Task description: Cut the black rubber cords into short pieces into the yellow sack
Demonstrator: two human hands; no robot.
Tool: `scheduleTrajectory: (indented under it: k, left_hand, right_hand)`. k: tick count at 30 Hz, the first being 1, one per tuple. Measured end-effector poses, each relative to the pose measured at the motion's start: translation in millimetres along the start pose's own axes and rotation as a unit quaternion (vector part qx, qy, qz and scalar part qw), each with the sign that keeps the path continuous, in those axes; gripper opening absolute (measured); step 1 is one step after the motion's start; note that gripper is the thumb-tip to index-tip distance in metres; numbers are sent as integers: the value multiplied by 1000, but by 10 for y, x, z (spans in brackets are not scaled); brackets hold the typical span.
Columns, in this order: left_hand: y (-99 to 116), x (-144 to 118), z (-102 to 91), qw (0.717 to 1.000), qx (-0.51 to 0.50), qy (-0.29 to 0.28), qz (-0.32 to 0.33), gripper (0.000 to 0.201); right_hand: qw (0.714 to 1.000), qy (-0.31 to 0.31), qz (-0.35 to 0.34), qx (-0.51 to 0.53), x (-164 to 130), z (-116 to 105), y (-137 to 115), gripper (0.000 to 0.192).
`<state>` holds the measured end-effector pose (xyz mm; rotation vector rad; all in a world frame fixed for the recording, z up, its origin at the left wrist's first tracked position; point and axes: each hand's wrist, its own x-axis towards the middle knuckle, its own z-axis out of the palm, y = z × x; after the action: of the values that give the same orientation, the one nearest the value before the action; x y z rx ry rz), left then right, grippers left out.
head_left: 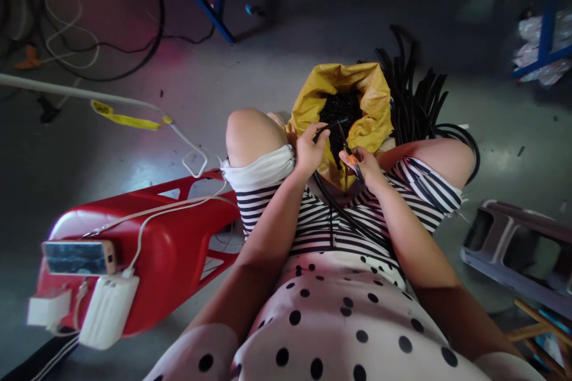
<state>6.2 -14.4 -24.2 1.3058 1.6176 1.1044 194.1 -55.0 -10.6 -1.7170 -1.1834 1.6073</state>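
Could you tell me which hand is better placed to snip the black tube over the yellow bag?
The right hand: it grips the orange-handled cutter, while the left hand holds the black tube above the yellow bag.

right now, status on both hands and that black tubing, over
Left hand pinching thin black rubber tubing. Right hand gripping orange-handled cutters at the tubing. Open yellow plastic bag of black pieces right behind. Nothing blocking.
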Motion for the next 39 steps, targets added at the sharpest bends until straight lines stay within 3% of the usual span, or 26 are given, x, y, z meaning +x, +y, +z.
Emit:
scheduleTrajectory:
  k: [24, 34, 39]
  left_hand:
    - [-66, 13, 5, 999, 21, -35, 2, 15]
    - [-130, 52, 9, 998, 10, -64, -14, 24]
    - [-113, 51, 9, 997, 19, -68, -8, 25]
  right_hand:
    - [998, 14, 44, 41, -13, 33, -86, 78]
    - [999, -5, 18, -34, -27, 4, -46, 77]
    - [1000, -2, 27, -16, -13, 55, 23, 78]
